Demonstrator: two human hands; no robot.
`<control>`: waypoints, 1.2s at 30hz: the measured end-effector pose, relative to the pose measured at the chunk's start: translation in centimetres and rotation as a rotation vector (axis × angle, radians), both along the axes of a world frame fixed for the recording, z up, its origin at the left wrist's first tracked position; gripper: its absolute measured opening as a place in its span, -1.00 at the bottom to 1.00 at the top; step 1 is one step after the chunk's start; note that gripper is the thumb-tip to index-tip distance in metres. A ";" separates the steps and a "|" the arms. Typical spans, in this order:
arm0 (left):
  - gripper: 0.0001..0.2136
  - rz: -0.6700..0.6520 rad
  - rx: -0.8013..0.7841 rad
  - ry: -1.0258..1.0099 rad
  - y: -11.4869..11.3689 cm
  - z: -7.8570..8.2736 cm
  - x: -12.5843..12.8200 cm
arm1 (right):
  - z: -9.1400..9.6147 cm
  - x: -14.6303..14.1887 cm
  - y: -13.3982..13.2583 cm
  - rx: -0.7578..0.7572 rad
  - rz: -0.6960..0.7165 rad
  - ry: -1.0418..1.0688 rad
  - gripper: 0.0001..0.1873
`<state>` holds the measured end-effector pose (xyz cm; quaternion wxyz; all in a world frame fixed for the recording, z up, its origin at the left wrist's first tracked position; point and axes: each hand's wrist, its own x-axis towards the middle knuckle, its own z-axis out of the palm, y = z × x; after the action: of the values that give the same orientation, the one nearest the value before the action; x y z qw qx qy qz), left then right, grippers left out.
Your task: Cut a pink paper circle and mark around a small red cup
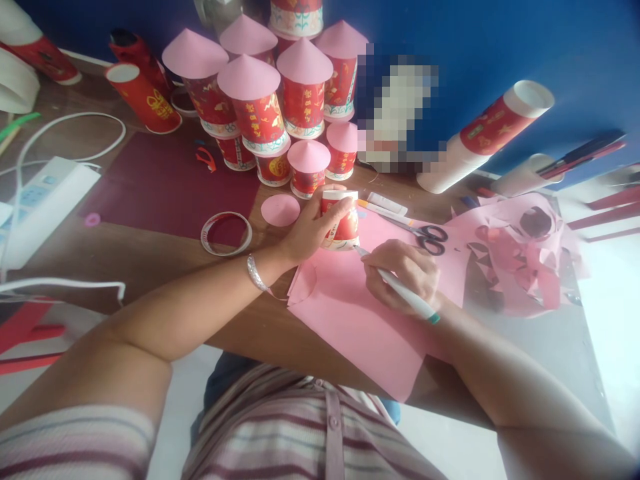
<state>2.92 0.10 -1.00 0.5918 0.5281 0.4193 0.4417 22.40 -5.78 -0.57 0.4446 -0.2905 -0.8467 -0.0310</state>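
1 cup [347, 223] pinched in left hand [311, 230]; right hand [403, 270] pinches marker [407, 292], seemingly decorating rim [341, 246]; next stroke needs steadiness.

The left hand [311, 232] is curled in a rounded grip, its thumb [339, 212] extended across the near side. The left forearm [200, 308] is aligned with the hand, to its left and rear. The right hand [403, 273] is positioned just right of the left hand, its fingers bent in a pen-style pinch. The right forearm [493, 373] is angled rearward and rightward from that hand.
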 end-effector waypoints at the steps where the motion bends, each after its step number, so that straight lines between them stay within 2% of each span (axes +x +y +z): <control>1: -0.72 -0.003 0.007 -0.006 0.0 0.0 0.0 | 0.0 -0.1 -0.1 -0.006 -0.007 0.003 -0.69; 10: -0.70 0.015 0.003 0.005 0.1 -0.1 0.0 | -0.6 -0.6 -0.2 0.035 -0.080 0.011 -0.81; 29: -0.73 0.018 0.023 0.021 0.2 -0.5 0.0 | -0.8 -0.3 0.0 -0.021 -0.050 0.001 -0.76; 36: -0.66 0.007 0.072 0.019 0.3 -0.6 0.0 | -0.6 -0.3 0.1 -0.003 -0.064 -0.007 -0.82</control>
<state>2.89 0.37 -1.64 0.5669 0.5515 0.4106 0.4537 22.07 -5.65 -1.15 0.4400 -0.3179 -0.8387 -0.0450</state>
